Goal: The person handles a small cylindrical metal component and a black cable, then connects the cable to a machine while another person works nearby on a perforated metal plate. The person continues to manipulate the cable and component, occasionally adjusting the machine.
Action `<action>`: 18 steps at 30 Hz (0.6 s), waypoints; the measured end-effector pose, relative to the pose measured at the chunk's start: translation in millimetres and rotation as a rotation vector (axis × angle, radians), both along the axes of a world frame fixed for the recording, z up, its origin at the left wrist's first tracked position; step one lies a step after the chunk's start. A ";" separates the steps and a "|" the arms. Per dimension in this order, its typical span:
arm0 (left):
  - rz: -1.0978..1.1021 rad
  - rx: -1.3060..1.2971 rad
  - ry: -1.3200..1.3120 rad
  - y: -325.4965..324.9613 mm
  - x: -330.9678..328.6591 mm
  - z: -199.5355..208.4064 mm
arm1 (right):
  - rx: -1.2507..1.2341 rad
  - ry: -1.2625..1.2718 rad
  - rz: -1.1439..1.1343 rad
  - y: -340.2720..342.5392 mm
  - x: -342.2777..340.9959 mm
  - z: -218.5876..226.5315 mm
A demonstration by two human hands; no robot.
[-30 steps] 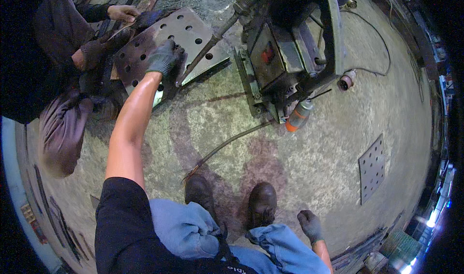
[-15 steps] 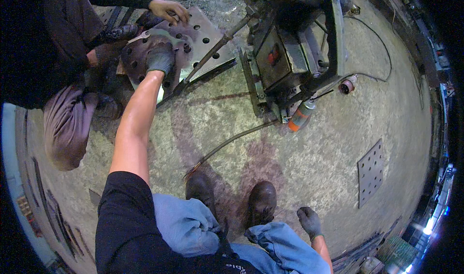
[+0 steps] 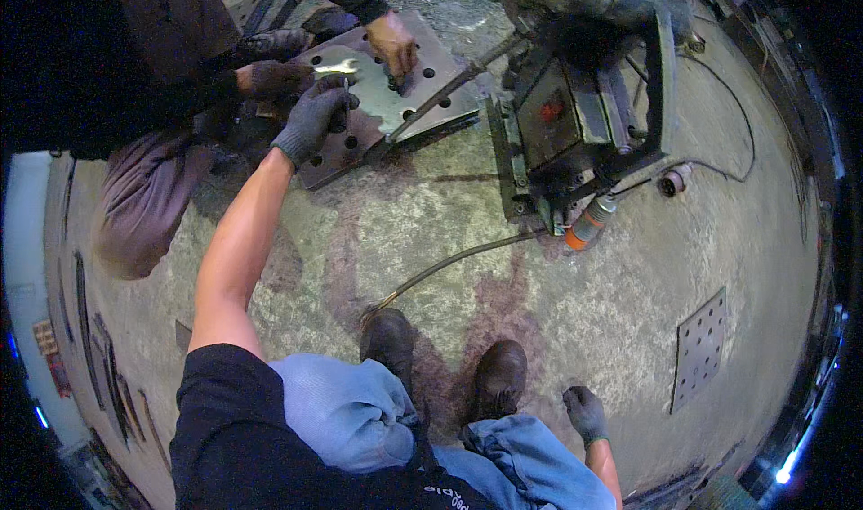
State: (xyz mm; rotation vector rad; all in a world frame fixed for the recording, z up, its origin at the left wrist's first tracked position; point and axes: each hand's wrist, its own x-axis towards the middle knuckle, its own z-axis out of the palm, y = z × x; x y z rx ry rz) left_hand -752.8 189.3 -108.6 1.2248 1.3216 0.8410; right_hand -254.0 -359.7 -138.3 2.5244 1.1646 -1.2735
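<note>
Lying at far left, the grey, hole-punched flat metal plate (image 3: 378, 98) has the grey-gloved left hand (image 3: 315, 119) over its left part, fingers curled; the grey-gloved right hand (image 3: 586, 416) hangs near right, fingers curled. Neither grip can be confirmed.

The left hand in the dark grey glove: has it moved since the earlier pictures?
Yes. The left hand has shifted to the left, away from the dark, boxy metal machine.

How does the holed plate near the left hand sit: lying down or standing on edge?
Lying down: the holed plate shows its broad face upward beneath the left hand. Exact tilt: cannot tell.
</note>
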 end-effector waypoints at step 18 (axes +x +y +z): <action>-0.140 -0.180 0.640 -139.1 -44.2 -41.6 | 0.139 0.151 0.164 97.8 -10.6 -8.2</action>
